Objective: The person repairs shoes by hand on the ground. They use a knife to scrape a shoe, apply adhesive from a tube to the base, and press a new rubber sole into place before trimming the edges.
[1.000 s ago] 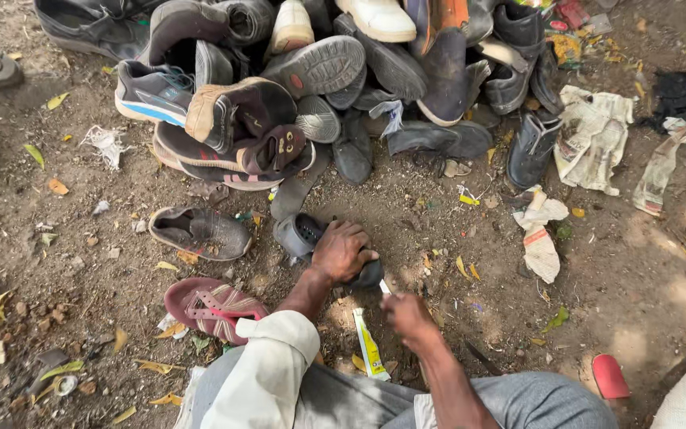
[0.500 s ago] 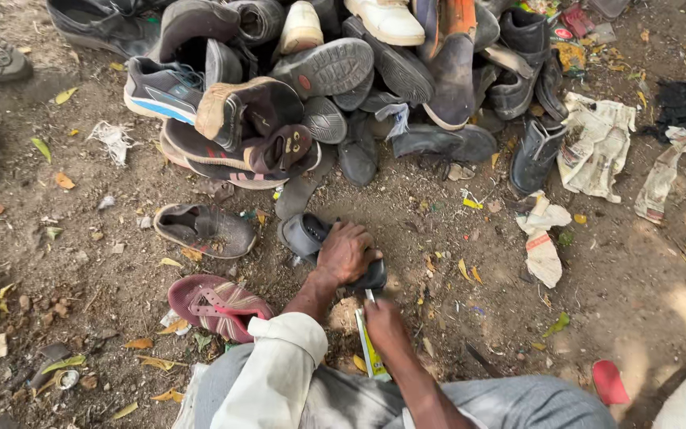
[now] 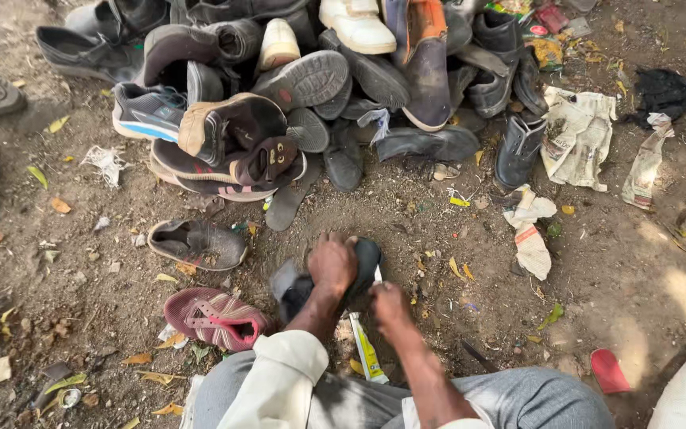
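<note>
— Both hands have shifted since a moment back: the right hand [image 3: 391, 306], out at 5 o'clock from the shoe before, has closed in until it sits just beside the black shoe [image 3: 335, 278], and the left hand [image 3: 332, 264] has slid further over the top of it.

— How is the shoe gripped?

— Left hand lies flat over its middle with fingers curled down the far side, clamping it to the ground. Right hand is bunched narrow at the shoe's 4 o'clock edge; I cannot tell whether it pinches anything.

— Where is the shoe itself?

— On the dirt, right in front of the person's knees, toe pointing to about 2 o'clock. A yellow-and-white tube [image 3: 367, 353] lies on the ground just beside it at 5 o'clock, under the right wrist.

— And round about?

— 1 pink sandal [image 3: 216, 318] near, at 8 o'clock. 1 worn brown shoe [image 3: 198, 243] at 10 o'clock. A big heap of shoes [image 3: 311, 87] well apart at 12 o'clock. Crumpled newspaper [image 3: 577, 135] at 2 o'clock, and a red scrap [image 3: 609, 371] at 4 o'clock.
</note>
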